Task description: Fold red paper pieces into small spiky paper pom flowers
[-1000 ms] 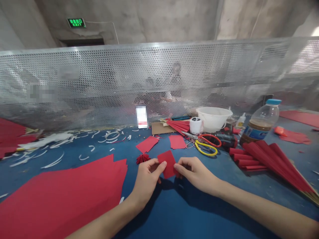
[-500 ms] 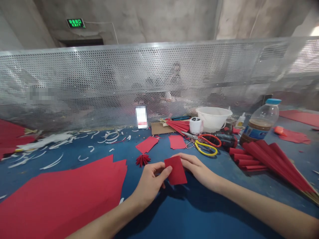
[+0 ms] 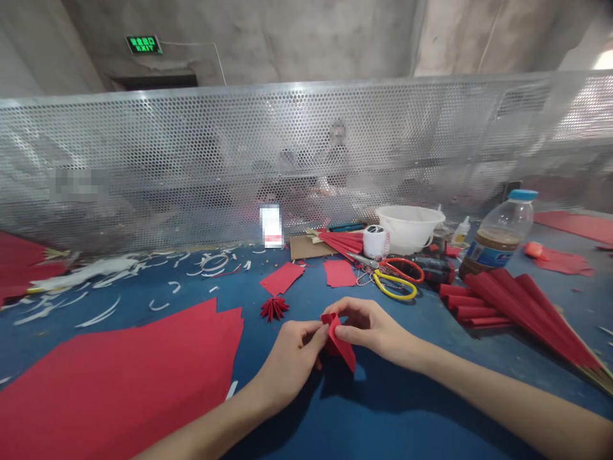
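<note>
red paper card (image 3: pixel 343 352) held bent, two-handed

grasping the card at its upper left with the left hand (image 3: pixel 294 354), thumb on the near side. pinching the upper right with the right hand (image 3: pixel 371 327), thumb pressed on the face. held up over the blue tabletop (image 3: pixel 407 415), curled at the top, lower corner pointing down to the right. can't make out the fingers behind the card.

just beyond the left hand: pleated red paper rosette (image 3: pixel 274 309). farther back, apart from each other: left red rectangle (image 3: pixel 282 279) and right red rectangle (image 3: pixel 340 273). on the left: big red paper sheets (image 3: pixel 134 364). beyond the right hand: scissors (image 3: pixel 396 294) with one red and one yellow handle, near a white spool (image 3: pixel 375 244) and white plastic bowl (image 3: pixel 409 231). farther right: blue-capped bottle (image 3: pixel 500 233) holding brown liquid, just behind folded red bundles (image 3: pixel 520 303).
</note>
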`<control>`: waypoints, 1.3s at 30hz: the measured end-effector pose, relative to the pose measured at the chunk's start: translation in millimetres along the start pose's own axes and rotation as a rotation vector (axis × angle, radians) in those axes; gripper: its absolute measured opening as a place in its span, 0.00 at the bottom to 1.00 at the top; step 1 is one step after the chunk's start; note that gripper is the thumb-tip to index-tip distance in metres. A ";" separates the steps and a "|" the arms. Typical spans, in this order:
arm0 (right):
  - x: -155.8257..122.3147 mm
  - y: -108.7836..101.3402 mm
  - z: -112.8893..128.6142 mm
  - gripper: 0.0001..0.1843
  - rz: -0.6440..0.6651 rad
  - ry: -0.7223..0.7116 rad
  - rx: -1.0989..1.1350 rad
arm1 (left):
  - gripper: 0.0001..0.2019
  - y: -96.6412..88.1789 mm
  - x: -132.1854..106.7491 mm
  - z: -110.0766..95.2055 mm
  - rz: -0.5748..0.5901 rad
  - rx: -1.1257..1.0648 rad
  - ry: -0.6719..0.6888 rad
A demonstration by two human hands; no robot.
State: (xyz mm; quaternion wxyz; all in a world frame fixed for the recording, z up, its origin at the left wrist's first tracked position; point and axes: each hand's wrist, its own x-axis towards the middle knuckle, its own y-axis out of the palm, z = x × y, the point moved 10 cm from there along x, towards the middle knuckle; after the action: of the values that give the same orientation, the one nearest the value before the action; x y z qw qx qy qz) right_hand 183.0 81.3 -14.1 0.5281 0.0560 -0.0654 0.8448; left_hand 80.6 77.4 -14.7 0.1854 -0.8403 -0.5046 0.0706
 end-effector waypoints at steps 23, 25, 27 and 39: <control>-2.4 -2.6 -7.0 0.13 -0.001 0.131 -0.053 | 0.11 -15.1 1.8 8.1 -0.114 -0.200 -0.039; -2.8 -3.9 -6.9 0.12 -0.010 0.132 -0.093 | 0.11 -17.2 2.5 6.7 -0.129 -0.196 -0.030; -2.4 -4.0 -4.1 0.11 -0.009 0.105 -0.147 | 0.10 -18.4 3.1 5.6 -0.137 -0.166 -0.024; -2.7 1.6 2.4 0.08 0.006 0.020 -0.290 | 0.10 -9.2 1.9 -3.3 -0.068 -0.009 0.028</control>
State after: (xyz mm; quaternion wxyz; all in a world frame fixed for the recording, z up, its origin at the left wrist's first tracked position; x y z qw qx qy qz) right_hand 182.8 77.9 -12.3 0.5287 -0.0292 -0.1816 0.8286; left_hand 75.0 82.1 -8.1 0.1910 -0.8243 -0.5305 0.0502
